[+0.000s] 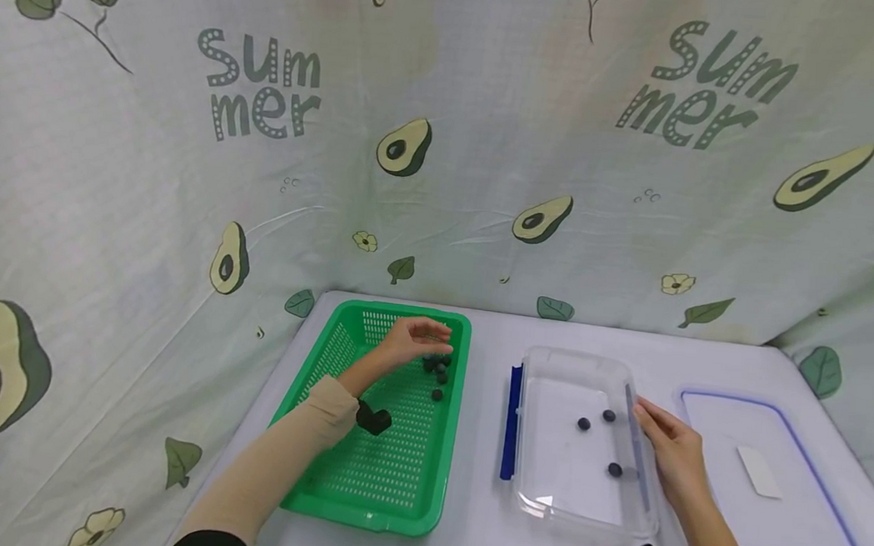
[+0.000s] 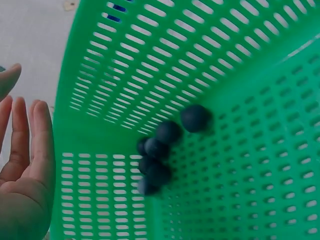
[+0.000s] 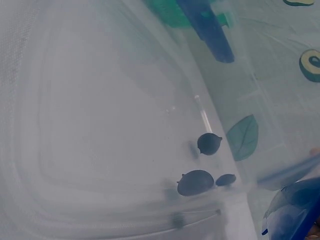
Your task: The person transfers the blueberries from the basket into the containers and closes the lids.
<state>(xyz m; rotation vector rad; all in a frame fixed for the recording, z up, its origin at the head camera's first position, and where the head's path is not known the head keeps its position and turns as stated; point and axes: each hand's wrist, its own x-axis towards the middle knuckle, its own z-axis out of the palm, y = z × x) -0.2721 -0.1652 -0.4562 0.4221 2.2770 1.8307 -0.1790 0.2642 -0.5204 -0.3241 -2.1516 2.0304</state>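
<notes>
My left hand [image 1: 413,342] hovers over the far right corner of a green perforated basket [image 1: 449,474], fingers loosely extended. In the left wrist view that hand [image 2: 25,165] shows nothing between thumb and fingers. Several dark blue round fruits, like blueberries [image 2: 195,118], cluster in the basket's corner below it. With my right hand [image 1: 672,450] I grip the right wall of a clear plastic box [image 1: 559,481], fingertips at its rim. Three blueberries [image 1: 615,469] lie apart on the box floor; the right wrist view shows blueberries [image 3: 195,183] through the cloudy plastic.
A blue latch flap [image 1: 510,424] hangs out from the box's left side. The clear lid with a blue seal [image 1: 810,438] lies flat at the right, a white label [image 1: 759,472] on it. Behind the white table [image 1: 493,335] hangs a printed curtain [image 1: 479,83].
</notes>
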